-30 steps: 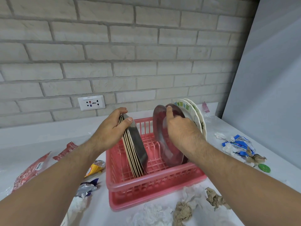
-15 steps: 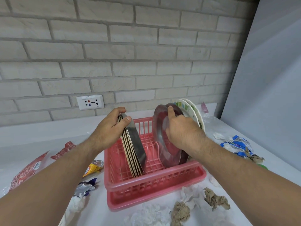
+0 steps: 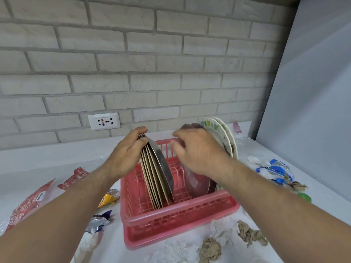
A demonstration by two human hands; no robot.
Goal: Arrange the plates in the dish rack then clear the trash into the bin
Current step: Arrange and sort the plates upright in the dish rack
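Note:
A pink dish rack (image 3: 178,211) stands on the white counter. My left hand (image 3: 127,154) grips the top edge of a stack of thin plates (image 3: 157,177), fronted by a steel one, standing tilted in the rack's left half. A shiny steel plate (image 3: 197,185) stands upright in the right half, with white patterned plates (image 3: 224,135) behind it. My right hand (image 3: 197,150) hovers blurred in front of the steel plate's top, fingers loose and holding nothing. Trash lies all around the rack.
Crumpled white tissue (image 3: 176,251) and brown paper wads (image 3: 250,234) lie in front of the rack. Blue wrappers (image 3: 275,171) and a green cap (image 3: 304,196) sit right; red (image 3: 32,202), yellow (image 3: 108,198) and foil wrappers (image 3: 98,223) left. No bin is in view.
My right hand has let go of the steel plate's rim and moved left toward the stack. The steel plate stays upright in the rack. My left hand keeps its hold.

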